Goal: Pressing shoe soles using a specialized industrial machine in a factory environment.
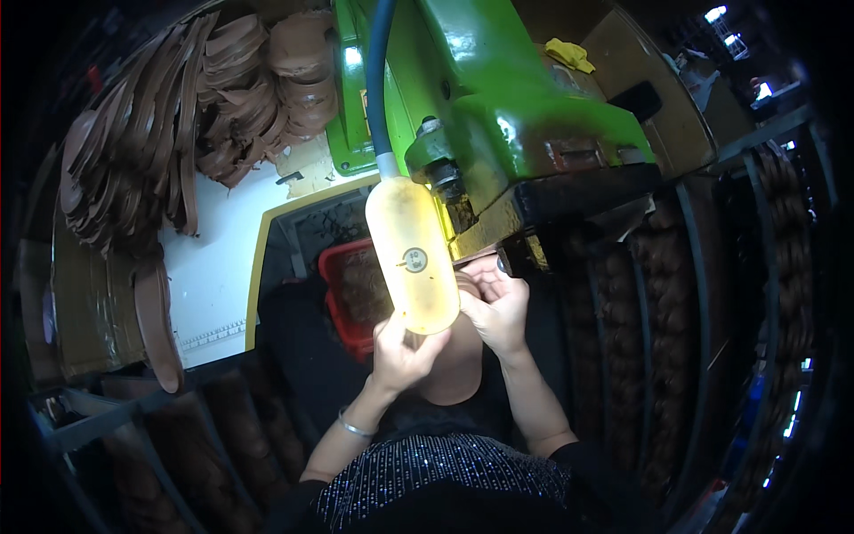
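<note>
Brown piece, long axis bodyward — tip rounded

One wide fisheye view looks down from head height, above and behind the fingers, near enough to take in both forearms; it faces forward, the green machine beyond the fingers, the sequined top on their near side.

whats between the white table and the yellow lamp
In the head view, first a yellow edge strip, then, across a dark gap, a red bin, partly hidden behind the lamp.
</note>
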`<state>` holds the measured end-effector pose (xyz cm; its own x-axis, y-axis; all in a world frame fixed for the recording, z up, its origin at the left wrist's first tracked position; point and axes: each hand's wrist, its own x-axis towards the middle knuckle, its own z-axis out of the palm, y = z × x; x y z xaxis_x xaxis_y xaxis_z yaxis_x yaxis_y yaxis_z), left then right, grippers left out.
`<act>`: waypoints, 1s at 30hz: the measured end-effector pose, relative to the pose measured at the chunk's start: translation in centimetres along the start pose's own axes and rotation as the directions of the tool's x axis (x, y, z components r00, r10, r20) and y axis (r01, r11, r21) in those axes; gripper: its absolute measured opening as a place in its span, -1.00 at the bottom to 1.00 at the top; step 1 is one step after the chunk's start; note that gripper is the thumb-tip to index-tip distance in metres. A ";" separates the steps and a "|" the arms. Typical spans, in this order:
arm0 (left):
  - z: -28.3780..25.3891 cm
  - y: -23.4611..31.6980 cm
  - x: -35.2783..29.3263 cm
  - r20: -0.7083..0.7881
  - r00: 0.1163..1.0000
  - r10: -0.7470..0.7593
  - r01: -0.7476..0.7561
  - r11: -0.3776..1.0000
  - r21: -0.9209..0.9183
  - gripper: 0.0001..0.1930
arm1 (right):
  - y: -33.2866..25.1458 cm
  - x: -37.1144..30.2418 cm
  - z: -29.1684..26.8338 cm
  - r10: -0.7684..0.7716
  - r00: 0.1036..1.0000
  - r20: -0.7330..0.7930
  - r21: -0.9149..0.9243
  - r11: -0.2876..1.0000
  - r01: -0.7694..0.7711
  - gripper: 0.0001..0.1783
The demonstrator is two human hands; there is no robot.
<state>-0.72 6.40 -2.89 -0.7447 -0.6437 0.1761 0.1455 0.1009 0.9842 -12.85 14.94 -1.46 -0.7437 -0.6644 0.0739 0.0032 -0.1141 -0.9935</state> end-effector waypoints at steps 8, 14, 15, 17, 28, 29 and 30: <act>3.0 -0.2 1.4 -0.140 0.990 0.008 -0.024 0.994 -0.110 -0.69 | -0.7 -1.1 -1.6 -0.089 0.986 -0.141 -0.097 0.992 0.076 -0.66; 0.6 0.2 -0.6 -0.022 0.988 -0.153 0.148 0.977 -0.150 -0.72 | -1.3 -0.4 -1.4 0.014 0.987 0.158 -0.071 0.997 -0.003 -0.55; 0.1 0.8 -0.5 0.056 0.995 -0.085 0.084 0.996 0.018 -0.71 | -1.1 -0.1 -1.9 -0.040 0.987 0.156 0.045 0.998 0.034 -0.61; -0.5 0.5 -0.8 0.185 0.982 0.047 -0.093 0.965 0.245 -0.72 | 0.8 -0.7 -4.6 -0.023 0.993 0.113 0.163 0.987 0.005 -0.61; -0.2 0.0 -1.4 0.169 0.974 0.151 -0.197 0.931 0.306 -0.70 | 1.9 -1.8 -7.2 0.029 0.993 -0.118 0.796 0.601 0.077 -0.70; -0.3 0.4 -1.3 0.159 0.975 0.152 -0.195 0.933 0.303 -0.71 | 2.1 -2.1 -7.5 0.027 0.992 -0.120 0.796 0.600 0.080 -0.70; -0.4 0.8 -1.1 0.150 0.976 0.155 -0.194 0.934 0.300 -0.71 | 2.2 -2.4 -7.7 0.083 0.983 -0.164 0.776 0.626 0.077 -0.65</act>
<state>0.46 6.90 -2.30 -0.8023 -0.4992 0.3274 0.0852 0.4470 0.8905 -16.21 22.00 -4.46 -0.8404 -0.5415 -0.0241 0.4639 -0.6955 -0.5488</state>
